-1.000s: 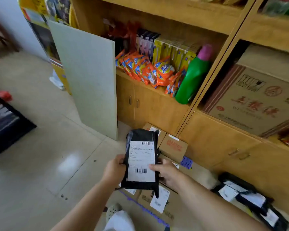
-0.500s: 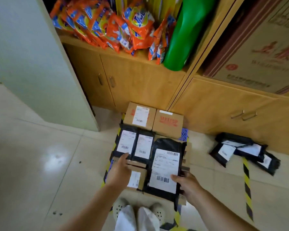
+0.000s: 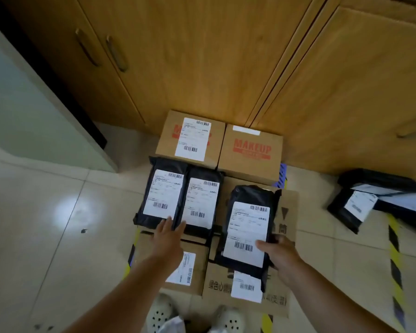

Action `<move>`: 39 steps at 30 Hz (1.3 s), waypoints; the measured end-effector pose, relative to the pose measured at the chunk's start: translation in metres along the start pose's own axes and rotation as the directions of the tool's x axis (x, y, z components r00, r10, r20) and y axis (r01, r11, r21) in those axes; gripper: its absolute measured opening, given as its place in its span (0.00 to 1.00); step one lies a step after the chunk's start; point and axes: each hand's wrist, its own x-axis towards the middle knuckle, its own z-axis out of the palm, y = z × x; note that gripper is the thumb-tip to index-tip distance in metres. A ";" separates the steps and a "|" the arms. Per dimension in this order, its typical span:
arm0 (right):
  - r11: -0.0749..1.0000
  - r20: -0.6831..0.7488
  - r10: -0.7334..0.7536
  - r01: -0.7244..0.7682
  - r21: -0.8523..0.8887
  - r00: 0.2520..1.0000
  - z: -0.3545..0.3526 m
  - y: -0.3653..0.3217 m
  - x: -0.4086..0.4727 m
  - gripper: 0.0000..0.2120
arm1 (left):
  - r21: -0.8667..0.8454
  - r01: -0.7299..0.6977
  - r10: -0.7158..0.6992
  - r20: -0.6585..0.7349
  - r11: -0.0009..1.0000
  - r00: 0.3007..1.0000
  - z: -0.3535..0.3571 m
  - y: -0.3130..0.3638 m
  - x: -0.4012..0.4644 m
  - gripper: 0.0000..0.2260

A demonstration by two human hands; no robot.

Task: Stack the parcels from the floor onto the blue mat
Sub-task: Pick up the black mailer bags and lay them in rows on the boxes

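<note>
A black labelled parcel [image 3: 247, 227] lies on a large cardboard box [image 3: 287, 212]; my right hand [image 3: 277, 253] grips its lower right edge, thumb on the label. My left hand [image 3: 167, 239] is flat with straight fingers, its fingertips touching the near ends of two black parcels [image 3: 165, 193] [image 3: 201, 203] lying side by side. Behind them sit a labelled cardboard box [image 3: 192, 138] and a box printed MAKEUP [image 3: 251, 152]. A strip of the blue mat [image 3: 282, 175] shows at the stack's right edge. More black parcels [image 3: 370, 200] lie on the floor to the right.
Wooden cabinet doors [image 3: 202, 63] stand right behind the stack. A pale board [image 3: 27, 104] leans at the left. Yellow-black tape [image 3: 395, 255] runs along the tiled floor on the right. My shoes [image 3: 161, 313] stand at the stack's near edge.
The black parcel, held up in both hands a second ago, has come down onto the large box. My left hand has let go and moved to the two black parcels.
</note>
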 end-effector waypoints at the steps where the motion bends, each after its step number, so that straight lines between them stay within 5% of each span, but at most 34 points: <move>1: 1.000 0.011 -0.010 0.010 0.003 1.000 0.005 -0.003 0.009 0.11 | 0.034 -0.009 0.009 0.002 0.999 1.000 0.004 0.003 0.013 0.34; 6: 0.998 0.046 -0.055 0.054 0.009 0.997 0.022 -0.007 0.055 0.08 | 0.239 -0.050 0.059 -0.029 0.970 0.998 0.017 0.011 0.064 0.43; 13: 0.993 0.075 -0.089 0.083 0.085 0.993 0.033 -0.003 0.091 0.12 | 0.267 -0.045 0.061 -0.049 0.963 0.997 0.040 0.003 0.087 0.44; 19: 0.984 0.031 -0.177 0.176 0.027 0.984 0.043 0.003 0.097 0.11 | 0.257 -0.033 0.065 -0.120 0.966 0.991 0.051 -0.001 0.093 0.43; 21: 0.960 -0.084 -0.260 0.248 -0.133 0.962 0.048 0.003 0.095 0.18 | 0.256 -0.034 0.070 -0.132 0.966 0.989 0.052 -0.002 0.093 0.43; 23: 0.807 -0.190 -0.456 0.313 -0.501 0.870 0.053 0.001 0.090 0.34 | 0.262 -0.038 0.078 -0.144 0.964 0.987 0.052 -0.002 0.093 0.44; 24: 0.654 -0.132 -0.581 0.365 -0.662 0.803 0.054 0.000 0.087 0.40 | 0.268 -0.038 0.080 -0.147 0.963 0.986 0.052 -0.002 0.094 0.44; 26: 0.299 0.156 -0.706 0.491 -0.819 0.691 0.056 0.000 0.088 0.48 | 0.271 -0.036 0.078 -0.144 0.962 0.986 0.052 -0.002 0.094 0.44; 28: 0.058 0.370 -0.681 0.551 -0.833 0.631 0.062 0.003 0.097 0.52 | 0.270 -0.032 0.075 -0.148 0.962 0.986 0.052 -0.002 0.095 0.44; 39: 0.008 0.390 -0.477 0.447 -0.894 0.788 0.069 -0.015 0.092 0.49 | 0.273 -0.066 0.087 -0.066 0.960 0.994 0.040 0.002 0.092 0.41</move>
